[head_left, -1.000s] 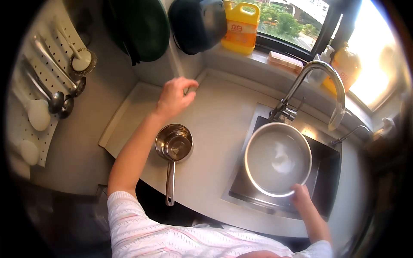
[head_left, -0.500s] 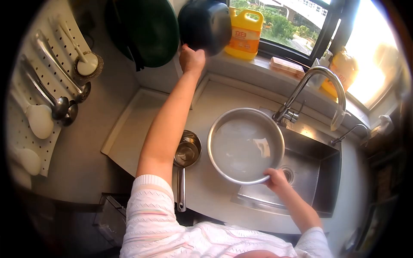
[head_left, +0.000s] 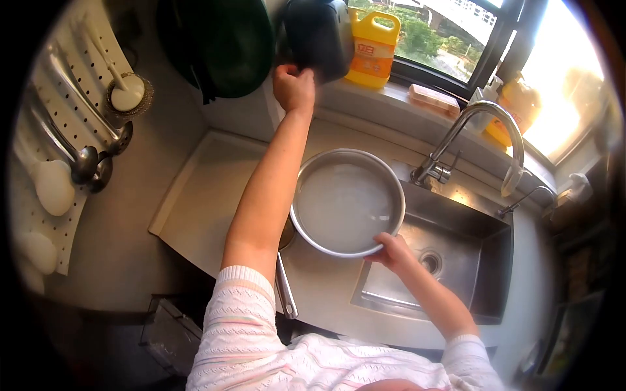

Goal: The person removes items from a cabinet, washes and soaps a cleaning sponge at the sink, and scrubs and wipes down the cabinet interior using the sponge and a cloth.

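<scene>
My left hand [head_left: 295,89] reaches far forward, its fingers closed on the lower edge of a dark, rounded pot [head_left: 319,39]. The pot is raised and tilted beside the window; its inside does not show. My right hand [head_left: 389,251] pinches the near right rim of a wide round metal basin [head_left: 347,202], which holds cloudy, whitish liquid. The basin is over the counter, left of the sink; I cannot tell whether it rests there. A small saucepan is mostly hidden behind my left arm and the basin, with its metal handle [head_left: 285,287] showing.
At right is a steel sink [head_left: 479,260] with a curved faucet [head_left: 486,107]. A yellow jug [head_left: 373,49] stands on the sill near a pink box [head_left: 434,100]. A large dark green round thing [head_left: 225,49] hangs at upper left. Ladles [head_left: 85,163] hang on a perforated rack [head_left: 62,238].
The basin has moved left and slightly away from me with my right hand, covering more of the saucepan. The dark pot has turned in my left hand, which has shifted slightly right.
</scene>
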The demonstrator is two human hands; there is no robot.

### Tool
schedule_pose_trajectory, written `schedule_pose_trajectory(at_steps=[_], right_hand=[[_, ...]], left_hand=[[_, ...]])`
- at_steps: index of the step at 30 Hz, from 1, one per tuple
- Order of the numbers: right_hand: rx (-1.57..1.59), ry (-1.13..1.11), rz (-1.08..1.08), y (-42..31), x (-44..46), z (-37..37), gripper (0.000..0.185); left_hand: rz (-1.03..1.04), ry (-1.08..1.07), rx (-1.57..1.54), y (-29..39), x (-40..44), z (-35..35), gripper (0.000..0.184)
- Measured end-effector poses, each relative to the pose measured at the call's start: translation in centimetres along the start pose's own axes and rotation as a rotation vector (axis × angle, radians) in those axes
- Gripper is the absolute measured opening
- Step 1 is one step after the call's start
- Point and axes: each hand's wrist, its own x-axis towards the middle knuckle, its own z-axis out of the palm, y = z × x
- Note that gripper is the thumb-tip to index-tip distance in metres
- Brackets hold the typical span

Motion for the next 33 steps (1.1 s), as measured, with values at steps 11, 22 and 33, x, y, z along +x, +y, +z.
schedule_pose_trajectory(at_steps=[11,22,33], right_hand=[[-0.001,-0.111,-0.001,3.6,-6.1,-8.0,0.061],[0.172,0.034,0.025,8.1,-14.4,-20.1,0.045],[0.325,0.246,-0.12,9.8,-23.9,-31.0,0.033]], left_hand=[[-0.196,-0.39,-0.461,6.9,0.4,-1.5,0.015],[-0.329,-0.456,-0.793,9.7,0.9,-1.7,0.014],[-0.221,-0.918,-0.294,10.0,-18.7,-16.2,0.014]])
